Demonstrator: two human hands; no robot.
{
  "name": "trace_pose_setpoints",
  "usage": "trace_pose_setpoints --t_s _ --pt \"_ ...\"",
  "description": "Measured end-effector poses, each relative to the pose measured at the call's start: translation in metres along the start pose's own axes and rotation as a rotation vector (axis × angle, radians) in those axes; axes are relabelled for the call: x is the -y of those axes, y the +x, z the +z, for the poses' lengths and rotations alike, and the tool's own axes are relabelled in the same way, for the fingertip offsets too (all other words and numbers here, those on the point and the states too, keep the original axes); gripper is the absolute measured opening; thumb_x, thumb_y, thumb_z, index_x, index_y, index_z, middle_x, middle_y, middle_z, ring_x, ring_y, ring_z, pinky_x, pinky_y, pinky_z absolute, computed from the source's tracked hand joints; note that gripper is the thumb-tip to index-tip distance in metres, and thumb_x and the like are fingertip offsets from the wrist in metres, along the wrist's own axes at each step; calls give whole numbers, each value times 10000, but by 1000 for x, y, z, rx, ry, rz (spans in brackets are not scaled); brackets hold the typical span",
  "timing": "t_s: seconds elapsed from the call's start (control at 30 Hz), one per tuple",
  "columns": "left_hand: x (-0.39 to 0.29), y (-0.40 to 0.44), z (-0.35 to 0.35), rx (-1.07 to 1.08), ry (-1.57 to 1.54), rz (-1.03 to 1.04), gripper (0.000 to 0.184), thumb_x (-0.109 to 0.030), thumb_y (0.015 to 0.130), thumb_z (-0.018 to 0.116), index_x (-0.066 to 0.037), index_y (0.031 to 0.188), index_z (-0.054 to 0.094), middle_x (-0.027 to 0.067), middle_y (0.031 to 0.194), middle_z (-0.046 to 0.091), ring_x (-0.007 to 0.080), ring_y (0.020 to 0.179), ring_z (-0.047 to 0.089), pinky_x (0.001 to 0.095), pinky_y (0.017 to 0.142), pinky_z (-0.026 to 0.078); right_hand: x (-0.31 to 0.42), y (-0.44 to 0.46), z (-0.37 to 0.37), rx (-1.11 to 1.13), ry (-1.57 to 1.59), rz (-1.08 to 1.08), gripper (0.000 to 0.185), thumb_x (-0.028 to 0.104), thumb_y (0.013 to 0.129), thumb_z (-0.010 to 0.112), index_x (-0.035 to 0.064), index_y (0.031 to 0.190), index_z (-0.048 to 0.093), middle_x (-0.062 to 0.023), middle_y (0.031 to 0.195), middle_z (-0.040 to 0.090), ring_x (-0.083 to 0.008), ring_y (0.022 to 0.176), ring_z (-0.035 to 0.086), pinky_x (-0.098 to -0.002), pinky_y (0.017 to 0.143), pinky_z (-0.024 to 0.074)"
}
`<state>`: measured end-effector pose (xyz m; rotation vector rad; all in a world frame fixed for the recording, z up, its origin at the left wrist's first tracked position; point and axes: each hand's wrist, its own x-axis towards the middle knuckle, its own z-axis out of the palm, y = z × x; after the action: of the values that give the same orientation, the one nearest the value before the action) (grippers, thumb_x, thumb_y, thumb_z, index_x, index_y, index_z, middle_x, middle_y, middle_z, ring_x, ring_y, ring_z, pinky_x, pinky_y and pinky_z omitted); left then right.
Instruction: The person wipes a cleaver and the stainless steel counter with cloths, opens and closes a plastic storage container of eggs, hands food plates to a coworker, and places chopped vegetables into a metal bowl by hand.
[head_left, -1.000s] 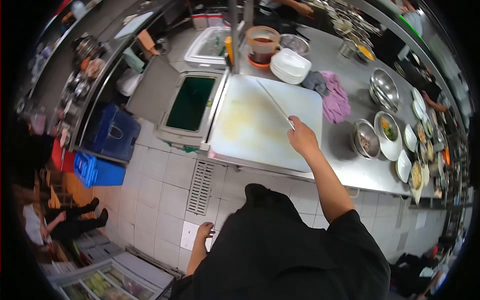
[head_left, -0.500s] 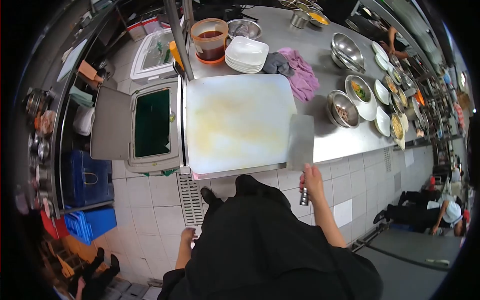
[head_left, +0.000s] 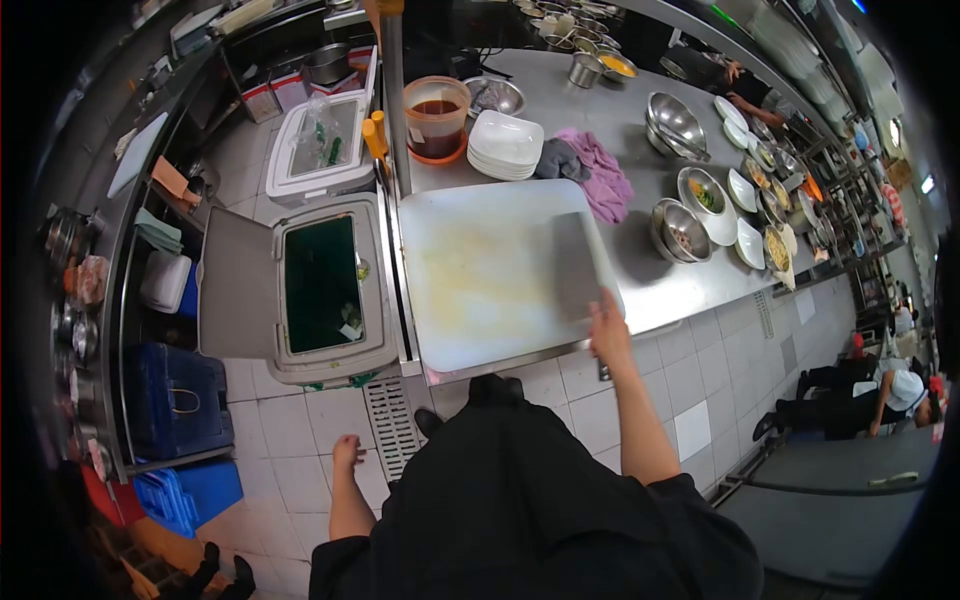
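My right hand (head_left: 609, 335) is wrapped around the handle of a cleaver (head_left: 582, 262) with a broad rectangular blade. The blade is over the right part of a large white cutting board (head_left: 480, 300), which has yellowish stains. Whether the blade touches the board I cannot tell. Most of the handle is hidden by my fingers. My left hand (head_left: 347, 452) hangs over the tiled floor, away from the counter, with its fingers loosely bent and apart, holding nothing.
Left of the board stands an open bin (head_left: 322, 290) with scraps inside. Behind the board are a tub of dark liquid (head_left: 437, 118), stacked white plates (head_left: 504, 145) and a purple cloth (head_left: 598, 180). Metal bowls (head_left: 677, 125) stand to the right. Other people are at the edges.
The cleaver has moved from the board's right edge inward over the board. My left hand has moved left, away from my body. The view has shifted.
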<state>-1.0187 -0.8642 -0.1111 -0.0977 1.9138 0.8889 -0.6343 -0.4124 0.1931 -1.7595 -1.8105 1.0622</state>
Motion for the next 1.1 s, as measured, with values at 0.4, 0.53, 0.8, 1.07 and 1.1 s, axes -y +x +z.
trace_pose_setpoints --t_s 0.4,0.53,0.8,1.07,1.1 --pt "115 -18 67 168 370 68 308 -243 853 582 1 1041 603 115 853 629 338 753 647 470 542 537 37 61 57 103 -320 -133 580 351 949 465 78 1433 297 -326 906 623 -497 890 585 -529 794 455" --pt "38 -24 67 120 179 -173 277 -230 863 566 -9 1029 590 107 851 629 270 721 661 403 489 533 64 72 83 115 -287 -364 571 341 946 471 63 1419 315 -329 923 620 -490 876 595 -523 782 463" --pt "-23 -25 69 -21 -23 55 276 -254 891 539 -81 1106 550 85 974 622 252 731 672 396 549 516 101 123 90 417 -361 -460 570 373 939 495 95 1415 347 -260 1021 642 -436 901 618 -484 795 477" --pt "93 -39 95 46 47 -112 306 -264 835 620 -14 1010 611 113 791 625 277 707 655 390 559 533 91 124 53 672 -366 -534 536 386 926 527 168 1402 413 -225 1074 642 -338 868 643 -408 805 489" --pt "118 -34 99 47 17 -67 291 -265 826 639 -15 974 633 105 765 625 262 710 644 384 595 527 69 128 48 614 -367 -774 529 378 923 535 159 1393 429 -219 1056 648 -301 808 654 -397 759 505"
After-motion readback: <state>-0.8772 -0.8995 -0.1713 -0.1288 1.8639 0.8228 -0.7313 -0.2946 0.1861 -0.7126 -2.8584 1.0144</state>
